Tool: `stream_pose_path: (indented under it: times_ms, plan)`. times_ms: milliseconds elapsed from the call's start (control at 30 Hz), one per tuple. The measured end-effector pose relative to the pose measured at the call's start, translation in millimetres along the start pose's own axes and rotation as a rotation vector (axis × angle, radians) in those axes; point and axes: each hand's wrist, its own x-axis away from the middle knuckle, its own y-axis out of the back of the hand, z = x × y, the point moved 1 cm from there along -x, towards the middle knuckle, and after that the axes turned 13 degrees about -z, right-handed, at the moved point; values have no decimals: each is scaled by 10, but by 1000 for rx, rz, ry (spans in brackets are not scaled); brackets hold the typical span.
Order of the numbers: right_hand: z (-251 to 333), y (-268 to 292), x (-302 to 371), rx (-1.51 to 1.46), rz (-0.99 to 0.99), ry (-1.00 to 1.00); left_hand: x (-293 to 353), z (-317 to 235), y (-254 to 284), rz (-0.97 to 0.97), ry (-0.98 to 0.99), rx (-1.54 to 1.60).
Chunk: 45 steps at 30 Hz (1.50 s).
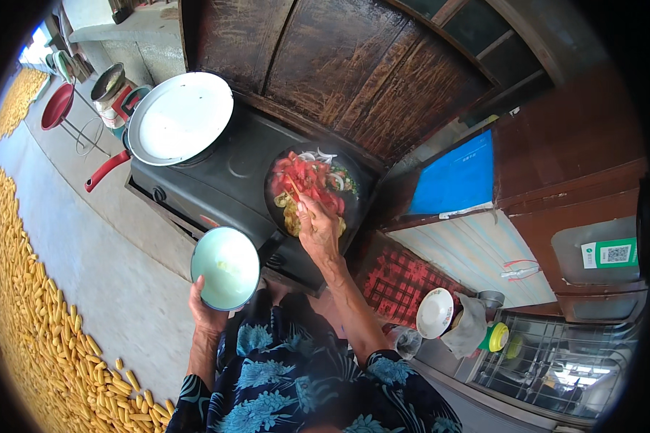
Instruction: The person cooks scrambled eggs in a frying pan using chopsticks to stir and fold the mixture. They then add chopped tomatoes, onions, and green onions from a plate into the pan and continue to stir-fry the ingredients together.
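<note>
My left hand (208,310) grips the rim of a pale green bowl (224,278) with a dark edge, tilted so its inside shows. A little pale residue lies at its bottom. My right hand (321,237) is closed round a pair of chopsticks (293,185), their tips among red chopped tomato (303,172) in a dark frying pan (271,209). Sliced onion (343,173) and green bits sit at the pan's right side. Yellowish-brown pieces (291,216), perhaps egg, lie at its near side, partly hidden by my hand.
The pan sits on a black stove (249,155). On its left burner, a large white round lid or dish (180,119) covers a pan with a red handle (108,170). Corn cobs (58,325) spread over the floor at left. A wooden cabinet (570,166) and wire rack (556,361) stand right.
</note>
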Motion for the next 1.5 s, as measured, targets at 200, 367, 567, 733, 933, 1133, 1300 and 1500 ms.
stream_pose_path:
  times_ms: [200,367,567,733,933,1133,1300,1500]
  plan:
    - [-301,500,-71,80,-19,-103,-72,53,39,-94,-64,-22]
    - [-131,1191,-125,24,-201,-351,-97,82,82,-100,-58,1]
    - [-644,927,-87,38,-187,-328,-120,74,124,-53,-30,22]
    - [-256,592,-96,-130,-22,-297,-38,24,46,-6,-24,6]
    - [-179,210,-229,-134,54,-95,-37,21,46,2,-23,14]
    - [-556,437,-226,-62,-4,-174,-6,51,-45,-110,-80,-45]
    - [-139,1185,-341,-112,-187,-425,-90,74,99,-124,-60,-38]
    - [-162,1220,-73,36,-157,-441,-105,100,118,-92,-32,38]
